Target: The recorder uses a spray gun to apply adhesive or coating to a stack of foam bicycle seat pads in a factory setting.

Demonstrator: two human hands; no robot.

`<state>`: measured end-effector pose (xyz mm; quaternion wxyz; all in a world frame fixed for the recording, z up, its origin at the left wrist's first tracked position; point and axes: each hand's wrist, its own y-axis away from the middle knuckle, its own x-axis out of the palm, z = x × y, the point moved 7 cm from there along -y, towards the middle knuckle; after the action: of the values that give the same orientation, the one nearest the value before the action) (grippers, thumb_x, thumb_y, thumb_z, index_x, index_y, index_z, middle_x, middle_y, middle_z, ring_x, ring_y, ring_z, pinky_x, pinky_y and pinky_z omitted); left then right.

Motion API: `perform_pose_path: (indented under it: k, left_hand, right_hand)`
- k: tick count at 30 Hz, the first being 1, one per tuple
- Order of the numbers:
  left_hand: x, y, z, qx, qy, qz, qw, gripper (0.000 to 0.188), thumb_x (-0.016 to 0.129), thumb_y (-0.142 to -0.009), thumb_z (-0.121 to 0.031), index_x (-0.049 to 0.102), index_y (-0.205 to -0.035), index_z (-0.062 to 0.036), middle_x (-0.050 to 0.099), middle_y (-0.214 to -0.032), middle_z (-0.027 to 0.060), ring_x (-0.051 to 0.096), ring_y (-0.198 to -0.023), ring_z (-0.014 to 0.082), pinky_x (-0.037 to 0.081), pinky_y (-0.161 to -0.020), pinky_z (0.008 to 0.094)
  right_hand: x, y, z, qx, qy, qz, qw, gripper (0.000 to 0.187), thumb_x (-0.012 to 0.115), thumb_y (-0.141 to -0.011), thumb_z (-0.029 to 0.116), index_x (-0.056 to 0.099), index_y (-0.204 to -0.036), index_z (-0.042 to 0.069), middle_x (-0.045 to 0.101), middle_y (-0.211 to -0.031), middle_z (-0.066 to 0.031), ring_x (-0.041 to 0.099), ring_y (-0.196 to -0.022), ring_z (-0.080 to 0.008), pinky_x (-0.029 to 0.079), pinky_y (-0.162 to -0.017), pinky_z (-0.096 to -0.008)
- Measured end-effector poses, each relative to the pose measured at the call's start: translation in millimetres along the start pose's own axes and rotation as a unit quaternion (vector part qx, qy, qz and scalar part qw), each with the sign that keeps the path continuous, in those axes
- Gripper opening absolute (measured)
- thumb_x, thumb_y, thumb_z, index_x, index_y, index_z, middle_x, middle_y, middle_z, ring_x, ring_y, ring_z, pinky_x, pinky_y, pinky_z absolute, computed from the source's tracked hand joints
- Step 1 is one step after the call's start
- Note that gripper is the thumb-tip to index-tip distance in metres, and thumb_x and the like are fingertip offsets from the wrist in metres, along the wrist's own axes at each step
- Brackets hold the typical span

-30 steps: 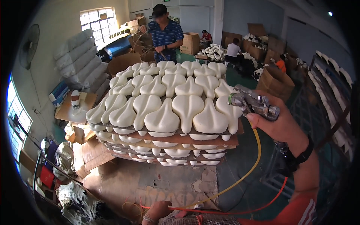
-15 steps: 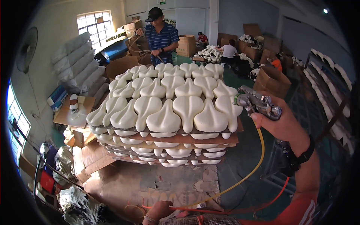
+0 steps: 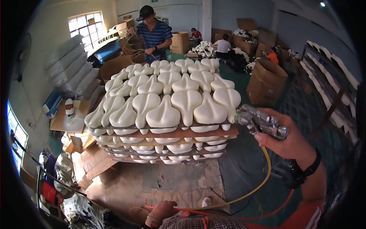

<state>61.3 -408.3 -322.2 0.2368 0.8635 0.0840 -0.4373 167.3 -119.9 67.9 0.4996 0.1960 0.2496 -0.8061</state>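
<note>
My right hand (image 3: 286,142) is wrapped round a spray gun (image 3: 261,123), a stained metal one with a green ring near its nozzle. The nozzle points left, just beside the front right corner of a stack of cream-white bicycle saddle pads (image 3: 163,114). A yellow hose (image 3: 267,170) hangs from the gun and runs down toward my body. At the lower edge, my left hand (image 3: 162,212) is closed around an orange hose (image 3: 192,210). The top layer of pads lies in rows, wide and narrow ends alternating, over several boards (image 3: 179,134) with more pads between them.
Behind the stack a person in a striped shirt (image 3: 153,36) holds a thin hose. Cardboard boxes (image 3: 267,82) and seated people are farther back. Racks of white pads (image 3: 331,80) line the right. White wrapped bundles (image 3: 66,65) and flattened cardboard (image 3: 93,162) are on the left.
The view has shifted a little, so the stack sits slightly farther left and higher. My right hand with the spray gun is lower, its nozzle now near the stack's front right corner.
</note>
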Motion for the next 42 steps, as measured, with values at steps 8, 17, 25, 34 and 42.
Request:
perform_pose_path:
  k: [8, 17, 25, 34, 42]
  left_hand:
    - [-4.3, 8.2, -1.9, 0.020, -0.011, -0.006, 1.000, 0.035, 0.068, -0.078, -0.041, 0.068, -0.095, -0.0100, 0.067, -0.079, 0.0142, 0.065, -0.075, 0.0343, 0.052, -0.068, 0.0419]
    - [0.8, 3.1, -3.8, 0.019, 0.004, 0.008, 1.000, 0.035, 0.065, -0.078, -0.044, 0.067, -0.092, -0.0112, 0.067, -0.080, 0.0145, 0.065, -0.078, 0.0350, 0.052, -0.070, 0.0441]
    - [-0.8, -10.1, -12.0, -0.004, -0.004, 0.002, 1.000, 0.038, 0.067, -0.078, -0.044, 0.067, -0.096, -0.0106, 0.067, -0.078, 0.0138, 0.065, -0.075, 0.0345, 0.052, -0.067, 0.0427]
    - [-2.1, -52.9, -33.8, 0.007, -0.010, 0.002, 1.000, 0.035, 0.066, -0.079, -0.044, 0.068, -0.095, -0.0125, 0.067, -0.075, 0.0128, 0.065, -0.072, 0.0341, 0.052, -0.065, 0.0434]
    - [9.9, -79.2, -38.0, -0.016, -0.003, -0.003, 1.000, 0.035, 0.066, -0.079, -0.045, 0.068, -0.094, -0.0133, 0.067, -0.076, 0.0129, 0.065, -0.073, 0.0340, 0.052, -0.067, 0.0428]
  right_hand:
    - [2.6, 30.8, 2.6, 0.014, 0.002, -0.002, 1.000, 0.043, 0.064, -0.083, 0.007, 0.050, -0.123, 0.001, 0.063, -0.091, -0.0020, 0.056, -0.074, -0.0064, 0.046, -0.069, -0.0230]
    - [3.5, 12.2, 8.5, 0.021, -0.045, -0.027, 0.998, 0.043, 0.064, -0.083, 0.005, 0.050, -0.124, 0.000, 0.063, -0.094, -0.0021, 0.055, -0.081, -0.0053, 0.046, -0.072, -0.0226]
    - [-4.1, 17.7, -6.0, 0.004, 0.024, 0.064, 0.998, 0.046, 0.065, -0.080, 0.003, 0.050, -0.124, 0.001, 0.064, -0.087, -0.0047, 0.058, -0.074, -0.0081, 0.046, -0.068, -0.0237]
    - [-43.5, -26.7, -34.6, -0.004, -0.034, -0.014, 0.999, 0.042, 0.064, -0.083, 0.004, 0.052, -0.122, 0.001, 0.063, -0.090, -0.0015, 0.055, -0.079, -0.0040, 0.046, -0.069, -0.0207]
    - [-97.5, -54.7, -77.9, 0.018, -0.019, -0.099, 0.995, 0.044, 0.065, -0.083, 0.006, 0.049, -0.124, 0.001, 0.061, -0.086, -0.0019, 0.055, -0.064, -0.0064, 0.049, -0.058, -0.0219]
